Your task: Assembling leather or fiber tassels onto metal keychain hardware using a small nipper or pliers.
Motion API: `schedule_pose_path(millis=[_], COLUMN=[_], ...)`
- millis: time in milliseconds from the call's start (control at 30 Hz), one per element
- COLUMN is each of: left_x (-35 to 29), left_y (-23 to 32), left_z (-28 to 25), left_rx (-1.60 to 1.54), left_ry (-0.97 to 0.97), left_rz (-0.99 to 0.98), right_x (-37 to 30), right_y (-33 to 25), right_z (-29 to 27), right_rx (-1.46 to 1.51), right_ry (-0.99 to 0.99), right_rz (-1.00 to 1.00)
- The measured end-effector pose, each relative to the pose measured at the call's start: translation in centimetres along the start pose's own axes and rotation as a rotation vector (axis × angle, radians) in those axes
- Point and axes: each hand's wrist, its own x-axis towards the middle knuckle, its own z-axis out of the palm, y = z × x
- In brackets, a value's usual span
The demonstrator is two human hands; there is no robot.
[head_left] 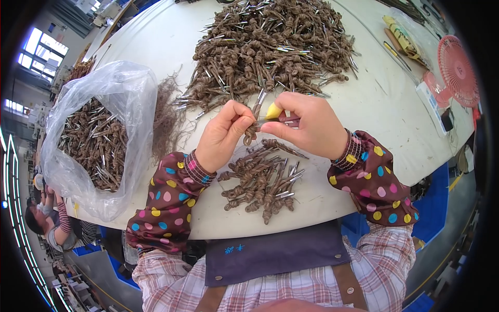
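My left hand (222, 136) pinches a knotted brown cord (250, 136) with silver metal tips pointing up. My right hand (311, 126) is closed around a small dark-red-handled tool (292, 121) that looks like thread snips. Its thin metal end meets the cord at my left fingertips. Something yellow (274, 111), perhaps a finger cover, shows at the right index fingertip. Just below my hands lies a small heap of knotted brown cords (260, 182) with metal tips. Beyond them rises a far larger pile of the same cords (270, 47).
On the left stands a clear plastic bag (138, 88) full of similar cords, with loose brown thread scraps (165, 117) beside it. A pink fan (457, 70) and a yellow package (403, 39) sit at the right. Another person (52, 223) is at far left.
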Motion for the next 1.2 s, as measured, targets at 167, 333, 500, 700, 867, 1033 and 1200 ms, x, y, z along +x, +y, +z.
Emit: schedule_pose_path(millis=[167, 333, 500, 700, 867, 1033, 1200], left_x=[0.0, 0.0, 0.1, 0.0, -0.1, -0.2, 0.0], left_y=[-0.2, 0.0, 0.2, 0.0, 0.3, 0.2, -0.2], left_z=[0.0, -0.2, 0.0, 0.0, 0.3, 0.4, 0.0], left_rx=[0.019, 0.171, 0.223, 0.283, 0.353, 0.337, 0.325], left_ry=[-0.018, 0.063, 0.079, 0.085, 0.064, 0.051, 0.067], left_rz=[0.004, 0.024, 0.058, 0.104, 0.110, 0.077, 0.090], right_x=[0.4, 0.0, -0.3, -0.4, -0.5, -0.4, -0.3], right_y=[0.5, -0.6, -0.9, -1.0, -1.1, -0.9, -0.5], right_z=[-0.3, -0.1, 0.6, 1.0, 1.0, 0.8, 0.4], right_rx=[0.310, 0.124, -0.139, -0.238, -0.325, -0.287, -0.099], right_ry=[-0.018, -0.012, 0.028, 0.035, 0.032, 0.035, -0.001], right_rz=[0.338, 0.102, 0.019, 0.006, -0.048, -0.081, 0.051])
